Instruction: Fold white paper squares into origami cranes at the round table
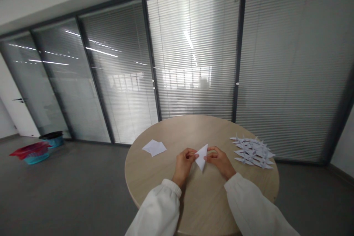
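1. Glass panels (94, 99) with pale blinds (193, 99) and dark frames (240, 37) line the far side of the room; a white door (18, 108) stands at the far left.
2. On the grey floor (83, 184) at the left are two blue bins, one with a red liner (29, 149), the other, just beyond it, with a black liner (51, 134).
3. A round, light wood tabletop (193, 129) fills the near middle.
4. The folded white paper (202, 160) is between the two hands, around the middle of the tabletop, one point toward the far side and one toward the near side.
5. The left hand (184, 163) has its grip closed, thumb and fingers pinching the paper's left edge.
6. The right hand (220, 159) has a like grip, pinched on the right edge.
7. White sheets (154, 148) lie to the left, overlapping, well apart from the hands.
8. A pile (253, 151) of pointed, folded white pieces covers the tabletop's right side.
9. Both sleeves (163, 206) are white, gathered at the wrists.
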`<state>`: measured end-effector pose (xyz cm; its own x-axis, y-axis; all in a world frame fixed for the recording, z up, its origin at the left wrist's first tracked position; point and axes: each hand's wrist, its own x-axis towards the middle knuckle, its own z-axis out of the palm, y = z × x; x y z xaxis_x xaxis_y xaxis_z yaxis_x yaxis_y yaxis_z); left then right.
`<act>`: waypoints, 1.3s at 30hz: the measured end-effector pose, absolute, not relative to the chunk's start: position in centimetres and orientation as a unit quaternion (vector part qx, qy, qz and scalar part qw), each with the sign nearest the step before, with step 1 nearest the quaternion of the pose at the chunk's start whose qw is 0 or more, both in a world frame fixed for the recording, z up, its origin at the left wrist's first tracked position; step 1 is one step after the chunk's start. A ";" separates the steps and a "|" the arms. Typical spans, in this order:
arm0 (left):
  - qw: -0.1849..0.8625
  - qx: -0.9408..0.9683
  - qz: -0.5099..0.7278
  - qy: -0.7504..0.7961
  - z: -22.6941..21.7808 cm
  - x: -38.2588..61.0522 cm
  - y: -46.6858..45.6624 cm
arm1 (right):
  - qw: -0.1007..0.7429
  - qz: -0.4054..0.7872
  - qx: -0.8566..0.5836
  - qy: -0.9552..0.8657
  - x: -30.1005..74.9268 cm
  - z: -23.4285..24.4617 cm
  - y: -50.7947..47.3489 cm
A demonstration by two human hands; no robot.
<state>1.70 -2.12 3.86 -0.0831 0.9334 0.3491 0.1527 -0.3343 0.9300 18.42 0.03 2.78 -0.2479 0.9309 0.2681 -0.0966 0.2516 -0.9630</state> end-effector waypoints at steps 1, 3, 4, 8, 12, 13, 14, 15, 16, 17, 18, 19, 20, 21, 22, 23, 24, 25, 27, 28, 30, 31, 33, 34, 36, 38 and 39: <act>0.348 0.582 0.571 0.463 3.9 1.7 -2.1 | 0.511 0.503 -0.345 -0.606 18.4 2.8 0.1; 0.359 0.583 0.569 0.456 3.8 1.8 -2.0 | 0.519 0.497 -0.346 -0.603 18.4 2.7 0.1; 0.363 0.585 0.566 0.453 3.7 1.7 -1.9 | 0.522 0.493 -0.347 -0.603 18.4 2.8 0.1; 0.353 0.608 0.540 0.462 3.4 1.4 -1.8 | 0.517 0.480 -0.351 -0.616 18.4 2.9 -0.1; 0.321 0.650 0.503 0.470 3.4 1.5 -2.0 | 0.487 0.472 -0.360 -0.640 18.2 2.9 -0.5; 0.317 0.661 0.495 0.466 3.4 1.5 -2.1 | 0.482 0.472 -0.358 -0.645 18.2 2.8 -0.5; 0.316 0.670 0.488 0.462 3.3 1.6 -2.1 | 0.477 0.473 -0.355 -0.650 18.1 2.8 -0.6; 0.319 0.677 0.482 0.457 3.3 1.6 -2.1 | 0.474 0.475 -0.351 -0.654 18.0 2.7 -0.6; 0.324 0.680 0.477 0.453 3.2 1.7 -2.1 | 0.471 0.476 -0.347 -0.656 17.9 2.6 -0.7; 0.328 0.681 0.474 0.451 3.1 1.7 -2.1 | 0.468 0.477 -0.344 -0.660 17.8 2.5 -0.7; 0.330 0.682 0.472 0.451 3.0 1.7 -2.1 | 0.463 0.478 -0.342 -0.664 17.7 2.5 -0.7; 0.329 0.683 0.471 0.451 2.9 1.7 -2.0 | 0.458 0.478 -0.341 -0.668 17.7 2.4 -0.7; 0.328 0.684 0.470 0.451 2.9 1.7 -2.0 | 0.453 0.479 -0.341 -0.671 17.6 2.3 -0.7; 0.329 0.682 0.470 0.454 2.8 1.7 -1.9 | 0.448 0.479 -0.342 -0.673 17.6 2.3 -0.7; 0.331 0.678 0.470 0.457 2.8 1.7 -1.9 | 0.445 0.479 -0.343 -0.674 17.6 2.3 -0.7; 0.336 0.674 0.470 0.460 2.8 1.7 -1.9 | 0.443 0.481 -0.344 -0.675 17.5 2.3 -0.7; 0.341 0.669 0.472 0.463 2.8 1.7 -1.9 | 0.441 0.483 -0.343 -0.674 17.5 2.3 -0.7; 0.344 0.665 0.472 0.465 2.8 1.7 -1.9 | 0.440 0.487 -0.340 -0.674 17.5 2.3 -0.7; 0.343 0.663 0.472 0.469 2.7 1.7 -1.9 | 0.435 0.496 -0.331 -0.674 17.5 2.4 -0.8; 0.339 0.664 0.472 0.470 2.7 1.8 -1.9 | 0.432 0.501 -0.326 -0.675 17.5 2.5 -0.8; 0.327 0.670 0.470 0.472 2.6 1.8 -1.9 | 0.429 0.505 -0.317 -0.679 17.5 2.6 -0.9; 0.320 0.674 0.469 0.473 2.5 1.8 -1.9 | 0.428 0.503 -0.315 -0.682 17.5 2.6 -0.9; 0.302 0.681 0.465 0.478 2.4 1.8 -1.9 | 0.430 0.497 -0.313 -0.686 17.5 2.6 -0.9; 0.294 0.684 0.463 0.482 2.4 1.8 -1.9 | 0.431 0.494 -0.313 -0.687 17.5 2.6 -0.9; 0.282 0.688 0.460 0.485 2.5 1.9 -2.0 | 0.432 0.495 -0.311 -0.687 17.5 2.4 -0.8; 0.277 0.688 0.464 0.484 2.8 1.9 -2.2 | 0.431 0.498 -0.311 -0.685 17.6 2.3 -0.7; 0.278 0.688 0.467 0.481 2.9 1.9 -2.3 | 0.429 0.498 -0.313 -0.685 17.6 2.3 -0.7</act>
<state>1.93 -2.26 2.92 0.1000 0.9217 0.3748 0.4025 -0.3820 0.8319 17.55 -0.69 2.33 -0.4357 0.8568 0.2758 0.0014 0.3071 -0.9517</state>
